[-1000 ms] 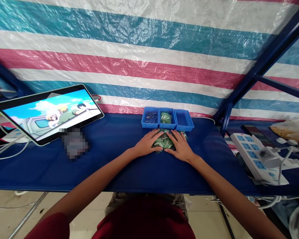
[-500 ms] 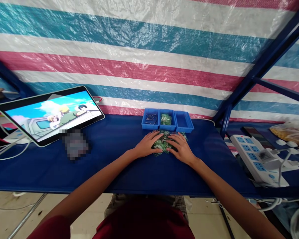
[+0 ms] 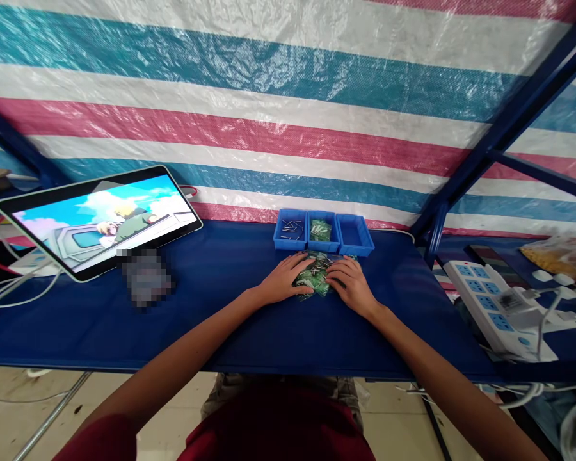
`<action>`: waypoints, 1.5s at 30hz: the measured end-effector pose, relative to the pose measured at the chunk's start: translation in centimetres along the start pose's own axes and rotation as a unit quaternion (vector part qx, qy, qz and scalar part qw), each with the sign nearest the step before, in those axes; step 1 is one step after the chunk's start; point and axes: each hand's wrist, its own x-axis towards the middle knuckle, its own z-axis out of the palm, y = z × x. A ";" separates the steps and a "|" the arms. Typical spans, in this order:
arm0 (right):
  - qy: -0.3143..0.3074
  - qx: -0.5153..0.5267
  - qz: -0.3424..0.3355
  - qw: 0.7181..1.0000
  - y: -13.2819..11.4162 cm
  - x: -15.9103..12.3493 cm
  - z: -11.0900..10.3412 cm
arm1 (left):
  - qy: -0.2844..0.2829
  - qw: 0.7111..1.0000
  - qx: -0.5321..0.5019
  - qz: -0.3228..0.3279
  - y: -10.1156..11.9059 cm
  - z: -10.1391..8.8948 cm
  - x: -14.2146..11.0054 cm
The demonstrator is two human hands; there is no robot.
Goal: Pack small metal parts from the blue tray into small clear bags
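A heap of small green clear-wrapped packets mixed with thin metal pieces lies on the blue tabletop; the pieces are too small to name exactly. My left hand rests against the heap's left side, open, with thumb and fingers apart. On the opposite side my right hand touches the heap, its fingers bent and lying side by side, nothing visibly gripped. Behind the heap stand three joined blue bins. Loose metal pins lie in the left bin, green packets fill the middle bin, and nothing shows in the right bin.
A tablet playing a cartoon leans at the left, with a blurred-out object before it. White cables run along the left edge. To the right are a power strip with plugs and a blue metal frame. Striped sheeting hangs behind.
My right hand has drawn slightly right, its fingers closer together and more bent, baring more of the heap's middle. My left hand stays where it was.
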 end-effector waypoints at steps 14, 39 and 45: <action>-0.122 0.006 0.038 0.992 0.2 2.6 -2.8 | 0.017 1.000 -0.018 0.005 0.0 0.0 0.0; 0.046 0.103 0.162 0.980 -0.5 5.4 0.2 | 0.325 0.896 -0.300 -0.040 1.7 -0.3 3.7; 0.066 0.097 0.181 0.977 -0.2 6.3 0.2 | 0.335 0.891 -0.304 -0.024 1.8 -0.8 4.0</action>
